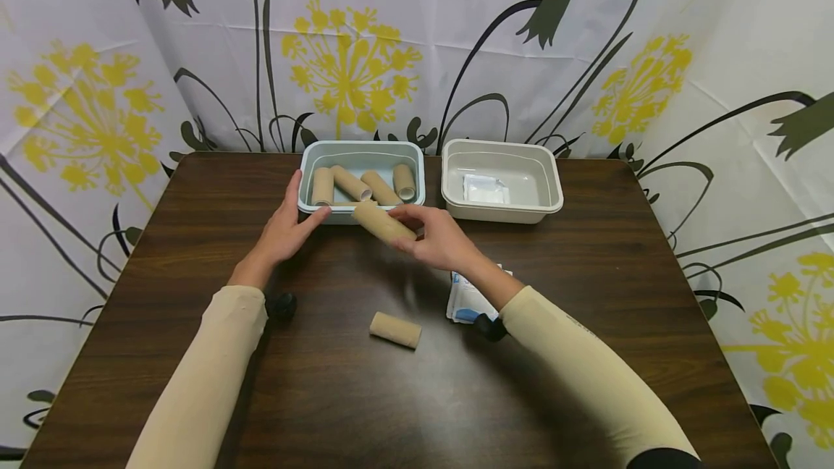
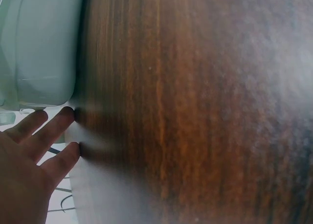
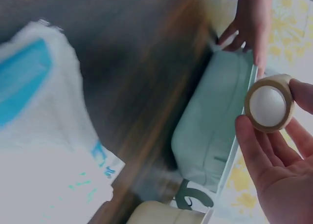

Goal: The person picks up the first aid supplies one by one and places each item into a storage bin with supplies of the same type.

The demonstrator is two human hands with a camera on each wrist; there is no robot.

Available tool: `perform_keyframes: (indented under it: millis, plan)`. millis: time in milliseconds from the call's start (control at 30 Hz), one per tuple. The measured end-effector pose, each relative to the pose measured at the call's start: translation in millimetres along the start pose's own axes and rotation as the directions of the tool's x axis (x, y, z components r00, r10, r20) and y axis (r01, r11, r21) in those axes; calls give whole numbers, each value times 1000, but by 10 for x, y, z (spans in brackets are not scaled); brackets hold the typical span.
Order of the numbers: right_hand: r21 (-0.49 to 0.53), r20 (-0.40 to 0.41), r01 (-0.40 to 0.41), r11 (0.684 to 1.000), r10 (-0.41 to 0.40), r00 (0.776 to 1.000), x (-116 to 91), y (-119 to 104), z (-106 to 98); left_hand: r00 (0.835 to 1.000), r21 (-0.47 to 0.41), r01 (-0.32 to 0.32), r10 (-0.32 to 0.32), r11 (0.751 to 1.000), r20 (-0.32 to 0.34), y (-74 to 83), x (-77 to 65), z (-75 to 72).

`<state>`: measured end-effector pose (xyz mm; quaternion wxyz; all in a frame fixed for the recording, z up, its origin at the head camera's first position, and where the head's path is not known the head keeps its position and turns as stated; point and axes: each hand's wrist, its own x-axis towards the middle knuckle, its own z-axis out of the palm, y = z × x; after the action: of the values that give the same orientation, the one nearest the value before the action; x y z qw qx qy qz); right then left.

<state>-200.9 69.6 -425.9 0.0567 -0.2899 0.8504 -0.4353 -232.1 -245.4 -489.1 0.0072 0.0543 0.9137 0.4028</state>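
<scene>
Over the front rim of the light blue bin (image 1: pixel 412 217), my right hand (image 1: pixel 443 239) pinches a cardboard tube (image 1: pixel 379 223) between thumb and fingers. In the right wrist view the tube's round open end faces the camera. My left hand (image 1: pixel 281 230) is at the bin's left end, its fingers fairly straight along the outside and its thumb by the front corner. Several cardboard tubes (image 1: pixel 350 183) lie inside the bin. Another cardboard tube (image 1: pixel 395 330) lies on the table nearer the front.
A cream bin (image 1: pixel 502 214) stands right of the blue one, with a white packet (image 1: pixel 485 189) inside. White and blue packets (image 1: pixel 469 301) lie on the dark wood table (image 1: pixel 326 396), partly under my right forearm. A flowered curtain (image 1: pixel 391 42) hangs behind.
</scene>
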Motion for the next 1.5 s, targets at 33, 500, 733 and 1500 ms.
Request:
perform_keyframes:
  millis: [33,500,733,1500]
  plan:
    - [-2,-20,-1,1000,1,1000,43,-4,-3,1000,0,1,-1,1000,0,-1,0,1]
    - [-219,-254,58,974,-114,961,545,156,77,1000,4,0,0,1000,-6,-19,7,18]
    - [-254,-284,-40,966,-34,958,685,211,147,1000,4,6,-5,1000,-4,-13,3,15]
    - [-211,-366,130,969,-202,909,200,252,79,1000,4,13,-13,1000,7,-10,14,2]
